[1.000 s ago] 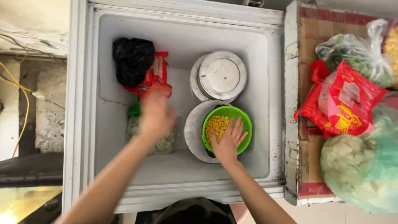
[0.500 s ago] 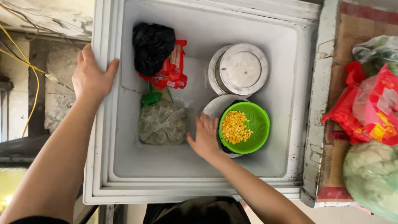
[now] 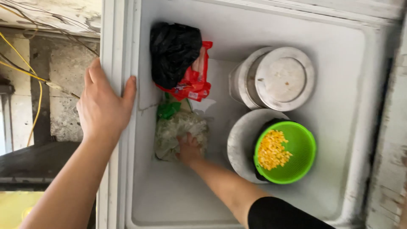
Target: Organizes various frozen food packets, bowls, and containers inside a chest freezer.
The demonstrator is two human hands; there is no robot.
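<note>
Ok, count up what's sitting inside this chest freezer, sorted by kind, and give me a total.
Bags and packets: 3, namely the black bag, the red packet and the frosty clear bag under the right hand
Lidded metal pots: 2, the far metal pot and the near metal pot
Green strainer of corn: 1
Total: 6

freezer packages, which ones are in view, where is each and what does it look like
Black bag: back left corner, crumpled, glossy.
Red packet: under the black bag, flat, red with white print.
Clear bag: left floor, frosty pale contents, green top; right hand rests on it.
</note>
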